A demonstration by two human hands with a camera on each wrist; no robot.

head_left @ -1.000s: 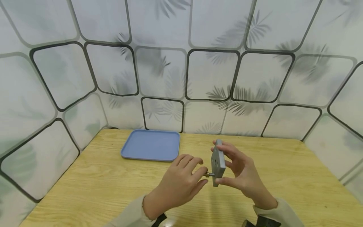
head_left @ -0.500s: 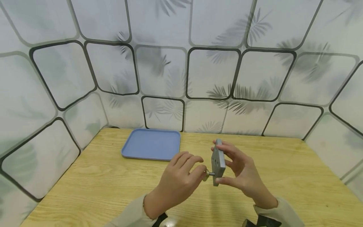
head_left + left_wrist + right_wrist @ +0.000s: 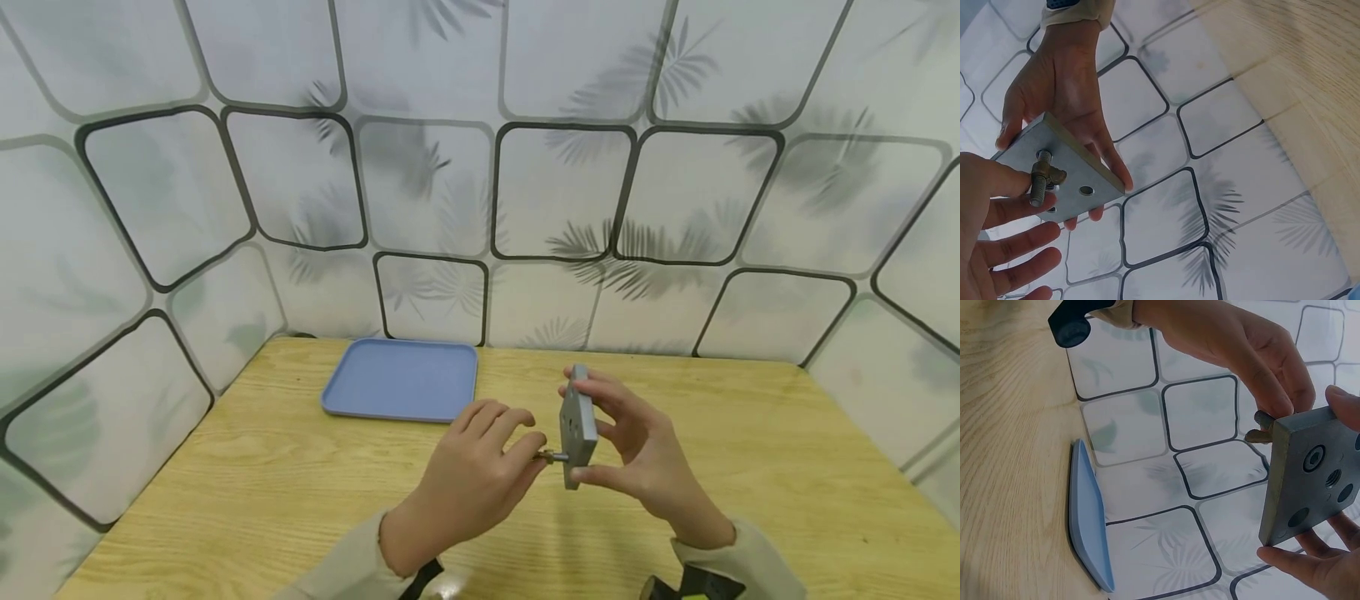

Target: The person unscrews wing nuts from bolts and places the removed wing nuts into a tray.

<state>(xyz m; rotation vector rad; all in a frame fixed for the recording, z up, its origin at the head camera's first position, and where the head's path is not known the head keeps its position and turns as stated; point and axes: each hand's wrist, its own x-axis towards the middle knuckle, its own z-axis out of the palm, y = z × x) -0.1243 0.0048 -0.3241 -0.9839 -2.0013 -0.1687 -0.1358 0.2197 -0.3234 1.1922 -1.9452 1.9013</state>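
Observation:
A grey metal plate (image 3: 577,425) with several holes is held upright above the table by my right hand (image 3: 648,462), thumb at the lower edge and fingers at the upper edge. A threaded bolt (image 3: 1037,192) sticks out of its left face, and a brass-coloured wing nut (image 3: 1043,171) sits on that bolt. My left hand (image 3: 472,471) pinches the wing nut between thumb and index finger, its other fingers loosely bent. On the plate's opposite face, in the right wrist view, a socket screw head (image 3: 1314,458) sits in one hole.
A blue tray (image 3: 405,379) lies at the back left of the wooden table (image 3: 262,475). Patterned fabric walls (image 3: 562,192) stand around the back and sides. Dark wrist straps (image 3: 705,582) show at the sleeves.
The left fingers and thumb have shifted slightly at the wing nut, which has turned on the bolt. The plate and the right hand have stayed almost in place.

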